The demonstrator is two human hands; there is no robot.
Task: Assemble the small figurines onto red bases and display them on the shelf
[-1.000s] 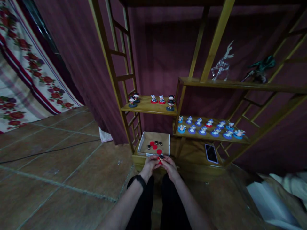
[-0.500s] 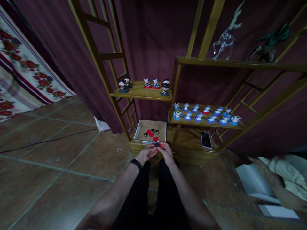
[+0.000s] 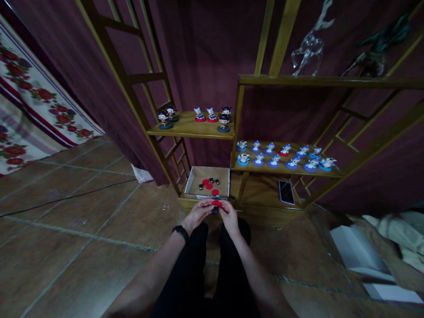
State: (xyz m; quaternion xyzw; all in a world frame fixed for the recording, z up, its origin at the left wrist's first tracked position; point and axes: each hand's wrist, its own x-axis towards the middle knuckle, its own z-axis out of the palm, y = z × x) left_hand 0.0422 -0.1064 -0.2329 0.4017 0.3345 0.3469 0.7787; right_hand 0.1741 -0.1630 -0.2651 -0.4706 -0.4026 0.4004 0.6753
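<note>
Between both hands, just in front of the box, is a small figurine, its round red base (image 3: 216, 203) on top and its dark part (image 3: 215, 210) underneath. My left hand (image 3: 199, 213) pinches it from the left side, a dark band around that wrist. From the right, the fingers of my right hand (image 3: 229, 216) close on the red base. Beyond them, an open cardboard box (image 3: 189, 184) contains several red discs (image 3: 209, 186) and several small dark figure pieces (image 3: 201, 187).
Figurines (image 3: 224, 123) stand on the upper left shelf (image 3: 185, 128). Two rows of mostly blue and purple ones (image 3: 259, 160) fill the lower right shelf. A phone (image 3: 286, 192) lies below them. A clear glass deer (image 3: 309, 48) stands higher up. A cable (image 3: 69, 197) crosses the tiled floor.
The figurine has been turned over in my hands: its red base now faces up and the dark part hangs below. The view has shifted slightly.
</note>
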